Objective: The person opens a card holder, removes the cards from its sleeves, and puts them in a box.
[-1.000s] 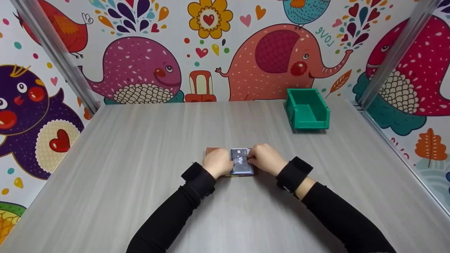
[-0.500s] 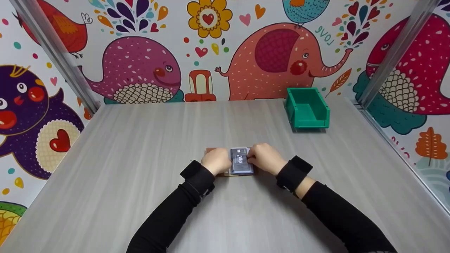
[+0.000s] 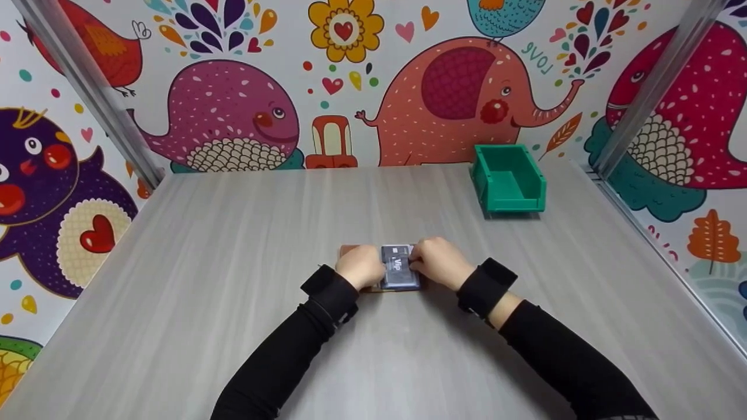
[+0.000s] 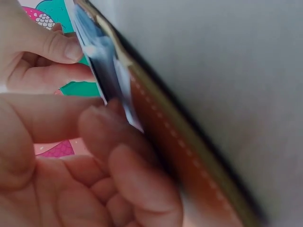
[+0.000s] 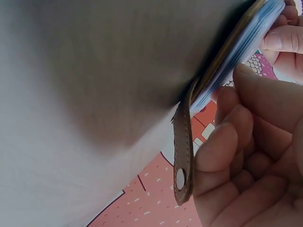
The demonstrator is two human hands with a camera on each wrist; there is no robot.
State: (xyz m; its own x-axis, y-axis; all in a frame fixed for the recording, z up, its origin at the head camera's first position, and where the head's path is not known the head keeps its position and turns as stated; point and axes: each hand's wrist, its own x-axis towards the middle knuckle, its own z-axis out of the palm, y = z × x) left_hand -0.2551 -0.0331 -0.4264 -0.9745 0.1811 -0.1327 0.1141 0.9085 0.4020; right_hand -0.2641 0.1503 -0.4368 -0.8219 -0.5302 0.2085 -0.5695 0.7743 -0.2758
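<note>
An open brown leather card holder (image 3: 349,249) lies on the table, its clear plastic sleeves (image 5: 227,64) stacked on the right half. A dark card (image 3: 397,272) marked "Vip" shows in the top sleeve. My left hand (image 3: 360,267) covers much of the left half, with thumb and curled fingers pinching at the left edge of the sleeves. On the other side, my right hand (image 3: 442,263) pinches the right edge of the sleeves between thumb and forefinger. A strap (image 5: 182,146) with a metal snap sticks out beside the right hand. The exact fingertip contact is partly hidden.
A green plastic bin (image 3: 509,179) stands at the back right of the pale wood-grain table (image 3: 251,216). Cartoon-printed walls (image 3: 344,76) and metal posts (image 3: 87,87) bound the table. Both wrists wear black bands (image 3: 488,287).
My left fingertips have drawn slightly left from the card's edge. The right hand keeps its place, and the card holder lies where it was.
</note>
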